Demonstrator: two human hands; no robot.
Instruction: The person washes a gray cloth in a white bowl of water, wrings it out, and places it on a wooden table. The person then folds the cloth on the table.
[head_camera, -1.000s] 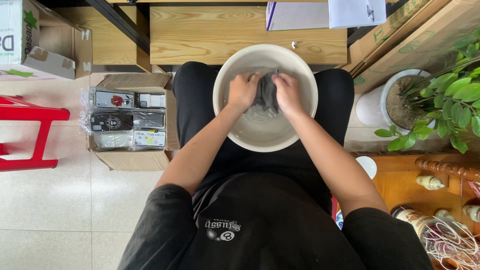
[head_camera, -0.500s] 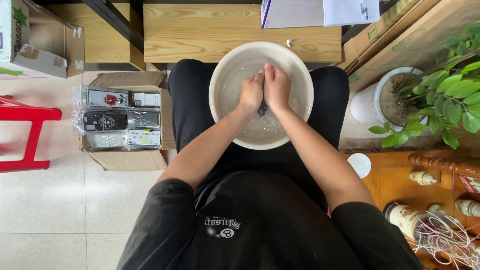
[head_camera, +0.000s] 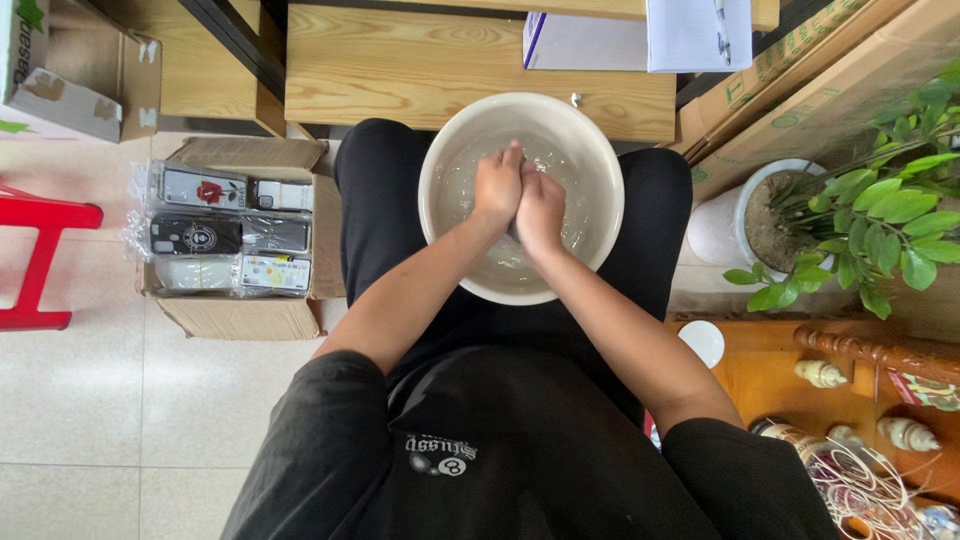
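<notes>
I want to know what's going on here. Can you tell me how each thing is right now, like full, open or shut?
Basin: on the lap, holding clear water.
Left hand: in the basin, pressed against the other hand.
Right hand: in the basin, curled closed; what it grips is hidden.
Cardboard box: open, packed with wrapped phone cases.
Potted plant: upright, green and leafy.
Red stool: standing on the floor.

Head view, straight down (close)
</notes>
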